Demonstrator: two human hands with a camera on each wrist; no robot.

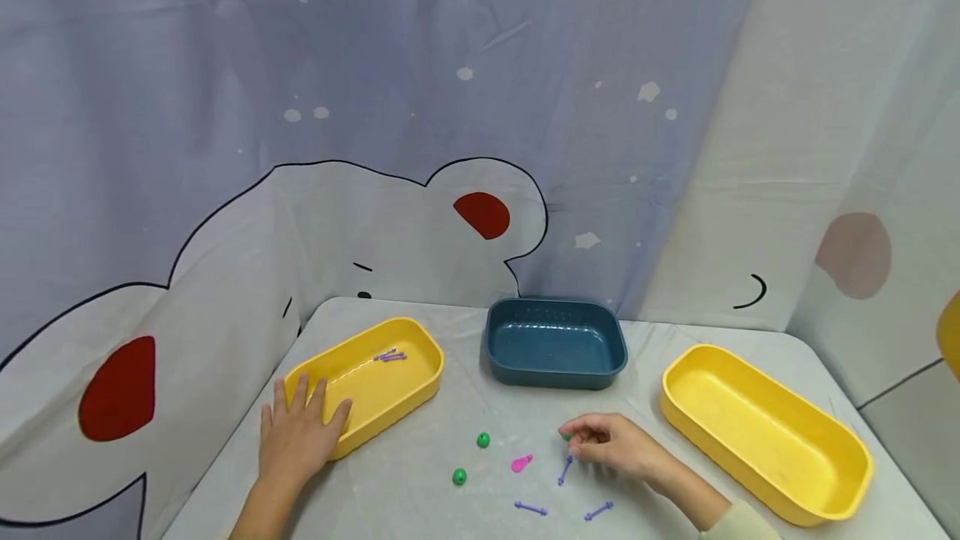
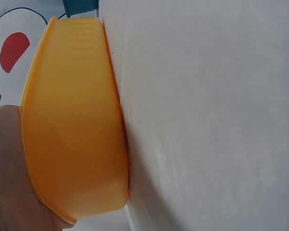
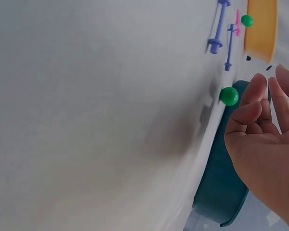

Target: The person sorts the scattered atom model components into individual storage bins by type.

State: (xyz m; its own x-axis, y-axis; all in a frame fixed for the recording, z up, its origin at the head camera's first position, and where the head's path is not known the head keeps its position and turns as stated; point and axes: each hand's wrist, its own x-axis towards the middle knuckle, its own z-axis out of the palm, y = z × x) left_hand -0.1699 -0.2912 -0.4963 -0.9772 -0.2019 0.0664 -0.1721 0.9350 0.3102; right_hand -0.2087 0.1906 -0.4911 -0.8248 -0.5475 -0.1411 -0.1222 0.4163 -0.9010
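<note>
My left hand (image 1: 296,436) rests with spread fingers on the near end of the left yellow tray (image 1: 397,423), whose outer side fills much of the left wrist view. My right hand (image 1: 615,447) hovers over the table, its fingers loosely bent with nothing visible between them. Just beyond those fingers, in the right wrist view, is a green bead (image 3: 229,96), mostly hidden by the hand in the head view. A purple dumbbell-shaped stick (image 1: 565,470) lies beside the fingertips. Two more purple sticks (image 1: 531,508) lie nearer the front. Left of them are a pink bulb-shaped piece (image 1: 521,463) and two green beads (image 1: 460,477).
Several purple sticks (image 1: 390,355) lie inside the left yellow tray. A dark teal tray (image 1: 555,377) stands at the back middle, and a second yellow tray (image 1: 765,440) at the right. A printed cloth (image 1: 390,223) hangs behind the white table.
</note>
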